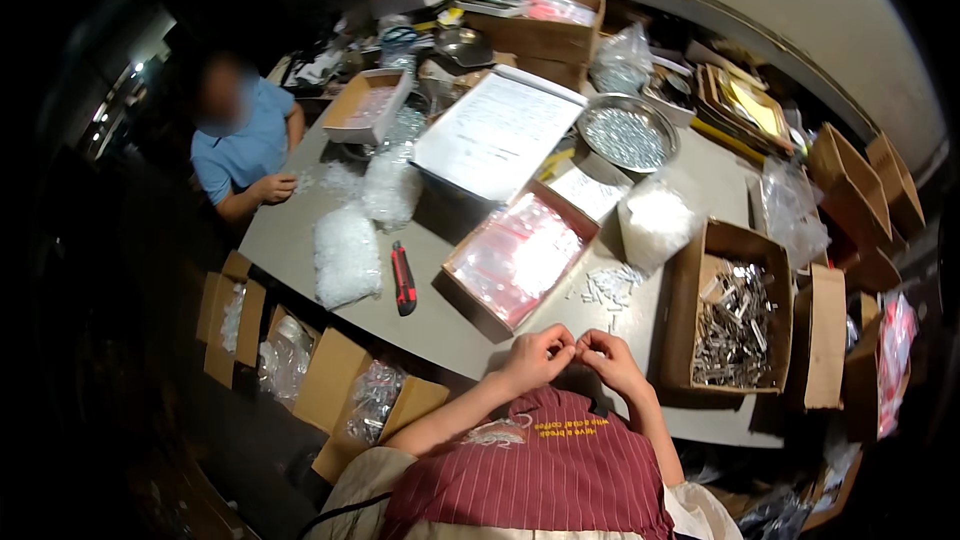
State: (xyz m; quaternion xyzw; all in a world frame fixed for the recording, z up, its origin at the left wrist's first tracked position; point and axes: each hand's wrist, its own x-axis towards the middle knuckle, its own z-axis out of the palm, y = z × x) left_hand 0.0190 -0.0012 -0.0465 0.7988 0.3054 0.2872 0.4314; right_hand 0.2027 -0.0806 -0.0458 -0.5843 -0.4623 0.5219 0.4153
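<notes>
"Since the left hand (541, 355) and right hand (612, 358) sit close together at the near edge of the worktop (430, 332), what's in them?"
"Fingertips look pinched together on both; whether around a tiny piece, I can't tell."
"And the loose pieces (612, 286)?"
"In from that edge, between 2 boxes, the pink-packet box (475, 300) and metal-parts box (683, 320). Likely light, stiff, slippery: grip their ends."

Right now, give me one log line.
left hand, right hand: fingers curled, close together | held item: unclear | ahead: small loose pale parts | right: brown cardboard box, silver metal parts
</notes>
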